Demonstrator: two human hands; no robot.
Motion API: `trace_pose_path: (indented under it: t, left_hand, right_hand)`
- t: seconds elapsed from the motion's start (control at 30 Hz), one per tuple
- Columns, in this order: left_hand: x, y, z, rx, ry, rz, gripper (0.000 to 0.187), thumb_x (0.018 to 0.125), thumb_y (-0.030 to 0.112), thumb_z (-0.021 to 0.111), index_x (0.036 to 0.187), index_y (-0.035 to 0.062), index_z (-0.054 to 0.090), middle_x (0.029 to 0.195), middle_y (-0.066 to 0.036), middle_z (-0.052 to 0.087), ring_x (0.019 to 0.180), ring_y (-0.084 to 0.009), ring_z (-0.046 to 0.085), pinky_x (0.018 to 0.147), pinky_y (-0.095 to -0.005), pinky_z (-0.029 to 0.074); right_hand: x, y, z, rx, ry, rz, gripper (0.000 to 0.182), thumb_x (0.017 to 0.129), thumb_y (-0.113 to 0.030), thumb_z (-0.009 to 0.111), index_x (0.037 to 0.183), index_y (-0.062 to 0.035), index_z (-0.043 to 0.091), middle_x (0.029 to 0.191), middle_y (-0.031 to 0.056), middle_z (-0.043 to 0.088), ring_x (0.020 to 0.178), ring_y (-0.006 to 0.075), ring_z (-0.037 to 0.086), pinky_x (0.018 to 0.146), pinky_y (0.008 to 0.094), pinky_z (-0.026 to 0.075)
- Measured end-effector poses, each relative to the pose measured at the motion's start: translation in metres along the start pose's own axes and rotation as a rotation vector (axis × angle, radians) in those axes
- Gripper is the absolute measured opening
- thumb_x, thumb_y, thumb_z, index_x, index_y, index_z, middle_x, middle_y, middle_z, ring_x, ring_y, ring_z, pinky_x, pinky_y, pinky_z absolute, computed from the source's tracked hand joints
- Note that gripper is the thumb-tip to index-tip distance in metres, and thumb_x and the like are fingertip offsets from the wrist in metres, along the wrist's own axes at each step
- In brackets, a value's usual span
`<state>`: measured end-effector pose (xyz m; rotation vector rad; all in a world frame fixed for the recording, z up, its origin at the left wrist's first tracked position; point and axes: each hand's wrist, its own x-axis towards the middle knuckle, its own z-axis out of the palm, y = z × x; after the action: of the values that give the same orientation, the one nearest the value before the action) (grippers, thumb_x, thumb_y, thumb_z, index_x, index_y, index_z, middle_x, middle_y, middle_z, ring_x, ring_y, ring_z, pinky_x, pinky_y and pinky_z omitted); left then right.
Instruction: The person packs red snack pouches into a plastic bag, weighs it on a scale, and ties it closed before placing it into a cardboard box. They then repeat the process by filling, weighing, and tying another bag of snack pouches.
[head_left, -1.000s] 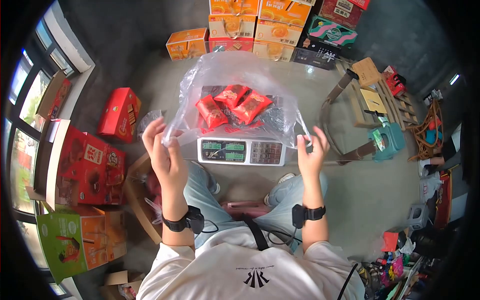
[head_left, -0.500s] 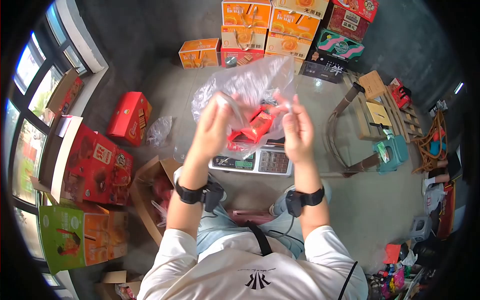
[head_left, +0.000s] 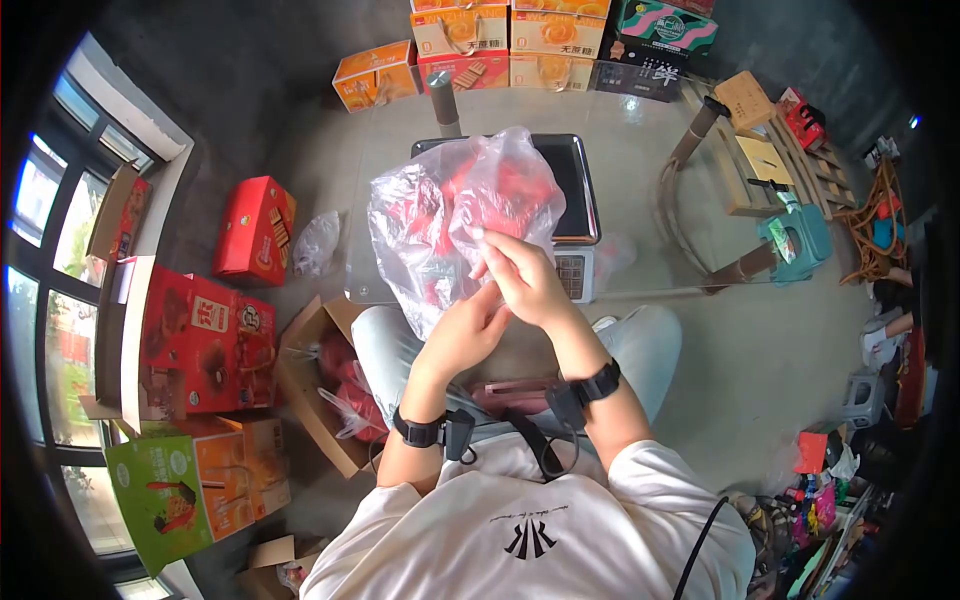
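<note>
Concrete floor littered with red and orange snack cartons surrounds the glass bench, where I see a weighing scale at twelve o'clock from my hands. Above the scale's near edge hangs the clear plastic bag of red packets, its long axis roughly upright, the bulging bottom toward twelve o'clock and the gathered neck pointing down at six. My right hand has its grip pinched together on that twisted neck, and my left hand, just below at seven o'clock, is closed around the plastic tail, touching the right.
</note>
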<state>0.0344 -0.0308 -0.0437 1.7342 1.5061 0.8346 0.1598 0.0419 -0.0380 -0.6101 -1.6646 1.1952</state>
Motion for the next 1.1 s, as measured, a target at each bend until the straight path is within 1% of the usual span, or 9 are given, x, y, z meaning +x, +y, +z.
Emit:
trace_pose_path:
  t: [0.13,0.2,0.4,0.47,0.53,0.63,0.73,0.87,1.1]
  left_hand:
    - [-0.009,-0.013,-0.017,-0.238,0.017,0.082,0.021,0.093,0.018,0.049,0.102,-0.0004,0.052,0.072,-0.009,0.053,0.064,-0.0132,0.049,0.059,-0.0287,0.042]
    - [-0.012,-0.019,-0.024,-0.839,0.180,0.139,0.018,0.092,0.013,0.048,0.101,-0.0013,0.053,0.077,-0.006,0.053,0.069,-0.0104,0.050,0.061,-0.0285,0.042]
    - [-0.001,0.017,-0.023,-0.108,0.488,0.343,0.016,0.082,0.001,0.053,0.097,-0.0003,0.055,0.083,-0.011,0.059,0.071,-0.0244,0.056,0.072,-0.0347,0.044]
    - [0.002,0.030,-0.025,0.233,0.538,0.632,0.019,0.077,-0.001,0.055,0.096,-0.0007,0.054,0.083,-0.014,0.059,0.071,-0.0311,0.056,0.076,-0.0415,0.044]
    - [0.006,0.024,-0.014,0.128,0.553,0.683,0.017,0.081,0.001,0.053,0.098,0.0004,0.053,0.077,-0.009,0.057,0.064,-0.0213,0.053,0.068,-0.0341,0.044]
    - [0.004,0.018,-0.007,-0.831,0.128,0.021,0.021,0.095,0.017,0.044,0.111,0.0036,0.047,0.066,0.004,0.041,0.055,-0.0042,0.037,0.053,-0.0209,0.036]
    - [0.011,-0.004,-0.012,-0.828,-0.043,0.061,0.034,0.100,0.029,0.033,0.121,0.0039,0.043,0.063,0.005,0.036,0.052,-0.0059,0.033,0.048,-0.0229,0.033]
    - [0.015,-0.001,-0.001,-0.815,0.034,-0.188,0.054,0.102,0.038,0.028,0.144,0.0048,0.023,0.062,0.005,0.032,0.053,-0.0067,0.032,0.048,-0.0229,0.033]
    - [0.029,-0.015,0.022,-0.775,0.215,-0.143,0.043,0.101,0.033,0.037,0.129,0.0016,0.048,0.080,0.002,0.055,0.063,-0.0037,0.046,0.054,-0.0197,0.039]
  right_hand:
    - [0.010,0.044,-0.001,-0.291,-0.012,0.094,0.029,0.095,-0.014,0.048,0.118,0.0019,0.056,0.084,0.0103,0.066,0.070,0.0142,0.062,0.066,0.0279,0.050]
    - [0.006,0.046,0.003,-0.264,-0.058,0.225,0.032,0.093,-0.016,0.047,0.119,-0.0001,0.054,0.095,0.0179,0.067,0.088,0.0301,0.066,0.077,0.0372,0.050]
    - [-0.007,0.037,0.010,-0.128,0.020,0.331,0.010,0.088,-0.006,0.054,0.096,-0.0015,0.049,0.086,0.0146,0.067,0.081,0.0264,0.068,0.068,0.0334,0.050]
    - [-0.014,0.049,0.008,-0.218,-0.090,0.109,0.011,0.088,-0.007,0.054,0.097,-0.0015,0.050,0.083,0.0137,0.067,0.079,0.0229,0.067,0.067,0.0321,0.049]
    - [-0.018,0.053,0.006,-0.250,-0.075,0.039,0.013,0.088,-0.007,0.057,0.098,-0.0011,0.052,0.083,0.0125,0.066,0.079,0.0187,0.066,0.067,0.0313,0.049]
    - [-0.023,0.067,0.005,0.062,0.150,0.287,0.017,0.086,-0.008,0.062,0.101,-0.0003,0.057,0.089,0.0077,0.066,0.082,0.0144,0.064,0.073,0.0280,0.050]
    - [-0.026,0.055,-0.001,0.258,0.373,0.287,0.015,0.088,-0.007,0.062,0.101,-0.0009,0.058,0.092,0.0056,0.065,0.083,0.0118,0.063,0.075,0.0245,0.049]
    - [-0.034,0.034,0.000,0.153,0.240,0.254,0.018,0.087,-0.003,0.061,0.105,0.0007,0.058,0.094,0.0055,0.064,0.089,0.0122,0.062,0.079,0.0236,0.049]
    - [-0.041,0.021,-0.011,0.168,-0.068,0.099,0.042,0.083,-0.010,0.065,0.122,0.0009,0.053,0.120,0.0116,0.057,0.111,0.0173,0.055,0.095,0.0315,0.043]
